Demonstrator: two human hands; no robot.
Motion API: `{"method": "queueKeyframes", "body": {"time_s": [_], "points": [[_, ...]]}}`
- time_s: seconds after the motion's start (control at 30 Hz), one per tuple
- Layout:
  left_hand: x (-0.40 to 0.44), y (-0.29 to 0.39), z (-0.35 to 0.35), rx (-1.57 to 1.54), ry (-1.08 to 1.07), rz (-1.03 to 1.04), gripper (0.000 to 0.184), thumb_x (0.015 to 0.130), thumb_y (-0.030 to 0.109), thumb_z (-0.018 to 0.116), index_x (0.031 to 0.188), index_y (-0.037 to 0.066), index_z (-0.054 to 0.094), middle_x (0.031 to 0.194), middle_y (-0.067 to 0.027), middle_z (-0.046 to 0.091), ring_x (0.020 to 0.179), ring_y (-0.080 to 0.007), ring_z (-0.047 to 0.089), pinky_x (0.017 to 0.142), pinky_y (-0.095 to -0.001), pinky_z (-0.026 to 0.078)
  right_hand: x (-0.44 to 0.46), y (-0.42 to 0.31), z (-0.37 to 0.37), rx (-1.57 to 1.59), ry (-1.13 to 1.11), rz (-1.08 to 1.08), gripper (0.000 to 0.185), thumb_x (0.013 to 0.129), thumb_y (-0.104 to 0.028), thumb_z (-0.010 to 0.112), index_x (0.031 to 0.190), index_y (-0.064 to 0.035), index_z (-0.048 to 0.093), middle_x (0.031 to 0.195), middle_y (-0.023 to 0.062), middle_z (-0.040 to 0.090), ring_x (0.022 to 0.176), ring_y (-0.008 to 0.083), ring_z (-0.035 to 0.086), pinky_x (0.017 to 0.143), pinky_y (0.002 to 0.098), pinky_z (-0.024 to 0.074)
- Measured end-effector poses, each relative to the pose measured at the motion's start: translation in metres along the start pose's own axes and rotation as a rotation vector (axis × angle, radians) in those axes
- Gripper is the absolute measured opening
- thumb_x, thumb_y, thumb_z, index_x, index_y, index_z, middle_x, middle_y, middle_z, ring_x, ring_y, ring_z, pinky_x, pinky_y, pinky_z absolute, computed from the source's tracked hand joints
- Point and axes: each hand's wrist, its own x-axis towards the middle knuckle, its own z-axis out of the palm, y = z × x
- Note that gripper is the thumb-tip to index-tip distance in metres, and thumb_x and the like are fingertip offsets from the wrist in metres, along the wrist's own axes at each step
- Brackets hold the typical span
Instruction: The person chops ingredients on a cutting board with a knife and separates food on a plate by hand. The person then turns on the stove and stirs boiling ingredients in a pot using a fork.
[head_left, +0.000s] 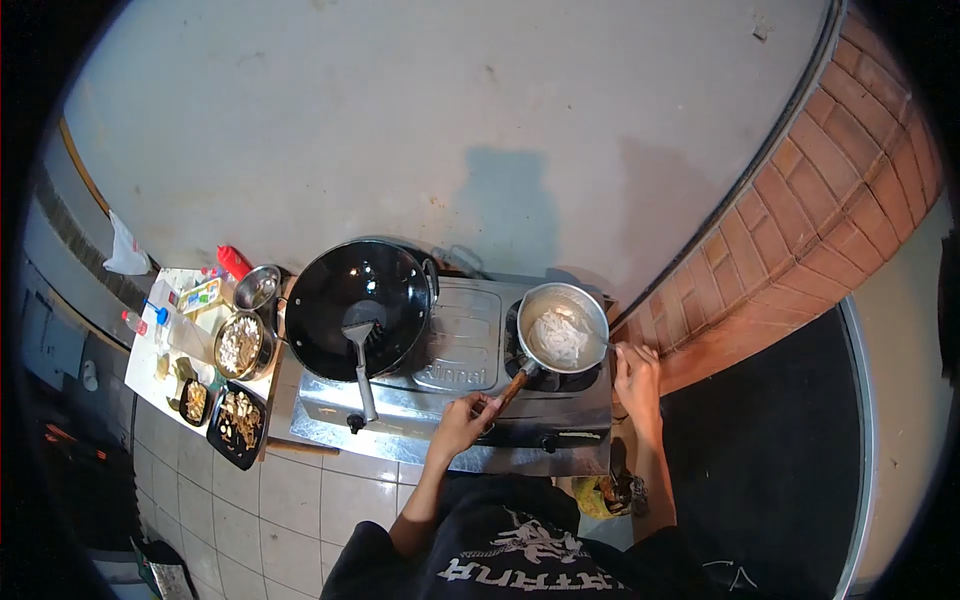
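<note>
My left hand [464, 424] is closed around the brown wooden handle [514, 386] of a light metal saucepan [533, 303]. The pan sits on the right burner of a two-burner gas stove [462, 345]. In it lies a white, lumpy or stringy food [558, 338] in pale liquid. At the pan's right rim, my right hand [637, 374] pinches the end of a thin metal utensil [598, 338]; its head is in the pan and I cannot make out its kind. A black wok [325, 305] on the left burner holds a spatula [363, 380], its handle leaning over the front rim.
On a side table [148, 372] at left stand a metal bowl [258, 287], a bowl of pale chopped food [240, 345], black trays [237, 425], a red bottle [233, 262] and a clear jug [183, 335]. A brick ledge [770, 230] rises close on the right.
</note>
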Motion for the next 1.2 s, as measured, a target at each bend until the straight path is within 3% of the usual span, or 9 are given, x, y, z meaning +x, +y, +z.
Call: {"method": "queueKeyframes", "body": {"time_s": [0.17,0.27,0.53,0.6,0.83,0.93,1.07,1.13,1.2], "points": [[0.002,-0.009,0.001,-0.004,-0.002,0.036,0.039,0.089,0.036,0.061,0.093,-0.003,0.064,0.069,-0.0155,0.065,0.061,-0.0207,0.064,0.060,-0.0332,0.049,-0.014,-0.018,-0.024,0.030,-0.110,0.146,0.006,0.081,-0.002,0.057,0.081,0.0033,0.062,0.073,0.0193,0.059,0.068,0.0356,0.056,0.069,0.0399,0.0402],[0.003,-0.008,0.002,-0.006,-0.004,0.031,0.040,0.089,0.036,0.061,0.093,-0.003,0.064,0.068,-0.0156,0.064,0.061,-0.0209,0.063,0.059,-0.0335,0.048,-0.022,-0.028,-0.018,0.119,-0.050,0.171,0.007,0.081,0.000,0.058,0.084,0.0037,0.063,0.075,0.0194,0.061,0.070,0.0360,0.057,0.069,0.0399,0.0411],[0.001,-0.004,-0.001,-0.021,-0.016,-0.024,0.036,0.088,0.032,0.063,0.091,-0.003,0.064,0.069,-0.0151,0.065,0.063,-0.0205,0.064,0.061,-0.0321,0.049,-0.014,-0.051,-0.020,0.162,-0.036,0.170,0.011,0.084,-0.003,0.059,0.089,0.0049,0.064,0.078,0.0185,0.063,0.072,0.0340,0.058,0.069,0.0375,0.0438],[0.001,-0.010,-0.001,-0.041,-0.023,0.006,0.034,0.090,0.033,0.061,0.095,-0.001,0.066,0.077,-0.0129,0.067,0.070,-0.0189,0.064,0.064,-0.0316,0.049,-0.014,-0.054,-0.023,0.183,-0.055,0.157,0.010,0.083,-0.002,0.059,0.089,0.0049,0.064,0.079,0.0184,0.062,0.072,0.0344,0.057,0.069,0.0374,0.0438],[0.001,-0.010,-0.001,-0.098,-0.031,0.011,0.033,0.089,0.030,0.063,0.094,-0.003,0.064,0.072,-0.0127,0.065,0.063,-0.0167,0.061,0.062,-0.0304,0.049,-0.012,-0.040,-0.027,0.110,-0.104,0.082,0.009,0.082,0.000,0.059,0.088,0.0051,0.064,0.077,0.0186,0.061,0.071,0.0358,0.055,0.068,0.0397,0.0429],[0.000,-0.006,-0.004,-0.091,-0.080,-0.044,0.029,0.091,0.027,0.061,0.096,-0.001,0.065,0.079,-0.0091,0.067,0.067,-0.0134,0.060,0.062,-0.0292,0.048,0.001,-0.033,-0.036,0.053,-0.046,0.052,0.009,0.080,0.004,0.059,0.088,0.0031,0.063,0.077,0.0174,0.060,0.071,0.0358,0.054,0.065,0.0398,0.0416],[0.000,-0.003,-0.004,-0.079,-0.066,-0.027,0.030,0.091,0.028,0.061,0.095,-0.001,0.064,0.078,-0.0079,0.066,0.067,-0.0116,0.059,0.061,-0.0281,0.047,0.009,-0.025,-0.044,0.118,0.107,0.168,0.012,0.083,0.001,0.058,0.093,0.0044,0.064,0.077,0.0174,0.060,0.069,0.0338,0.057,0.061,0.0368,0.0443],[0.000,-0.003,-0.003,-0.093,-0.074,-0.051,0.030,0.091,0.028,0.061,0.095,-0.002,0.064,0.077,-0.0076,0.065,0.067,-0.0112,0.059,0.062,-0.0280,0.047,0.008,-0.022,-0.040,0.166,0.194,0.317,0.012,0.088,0.001,0.054,0.093,0.0063,0.063,0.075,0.0178,0.060,0.063,0.0261,0.058,0.056,0.0319,0.0427],[0.000,-0.003,-0.003,-0.098,-0.051,-0.032,0.031,0.089,0.029,0.063,0.097,-0.001,0.064,0.076,-0.0090,0.066,0.063,-0.0128,0.060,0.060,-0.0283,0.048,-0.003,-0.016,-0.034,0.159,0.165,0.354,0.012,0.087,0.000,0.055,0.094,0.0055,0.063,0.077,0.0181,0.061,0.065,0.0303,0.059,0.058,0.0350,0.0441]]}}
